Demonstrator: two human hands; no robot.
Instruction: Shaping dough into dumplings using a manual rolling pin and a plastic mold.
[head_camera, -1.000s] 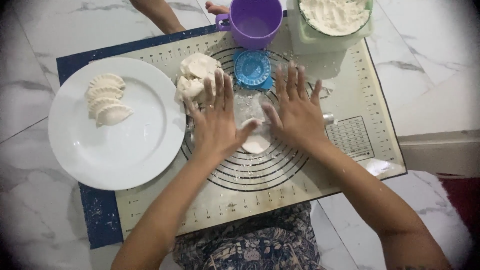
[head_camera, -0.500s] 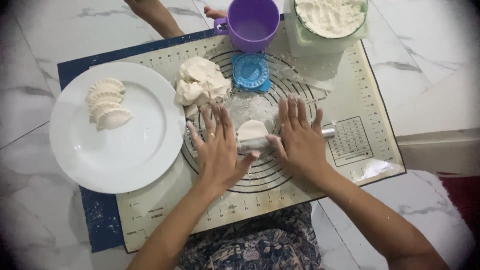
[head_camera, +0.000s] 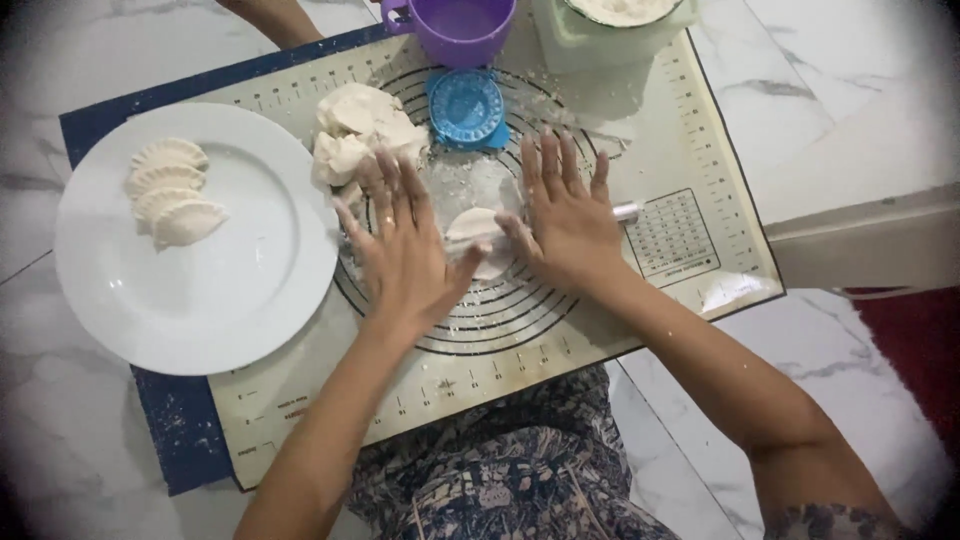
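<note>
Now both hands have drawn back toward the body since a second ago: left hand (head_camera: 403, 250) and right hand (head_camera: 567, 215), fingers spread flat, press a rolling pin (head_camera: 627, 211) over the small dough disc (head_camera: 478, 240), mid-stroke of flattening. Pastry mat (head_camera: 480, 375) on marble floor (head_camera: 870, 70). White plate (head_camera: 250, 300), four dumplings (head_camera: 170, 192); dough lump (head_camera: 362, 125); blue press (head_camera: 466, 106).

A matt, flexible baking mat (head_camera: 690, 250) lies on a polished marble counter (head_camera: 860, 70). A soft, floury dough disc (head_camera: 478, 232) sits on it under a shiny metal rolling pin (head_camera: 626, 211). Nearby are a glossy white ceramic plate (head_camera: 250, 290), a smooth purple plastic cup (head_camera: 462, 28) and a ridged blue plastic dumpling press (head_camera: 466, 106).
</note>
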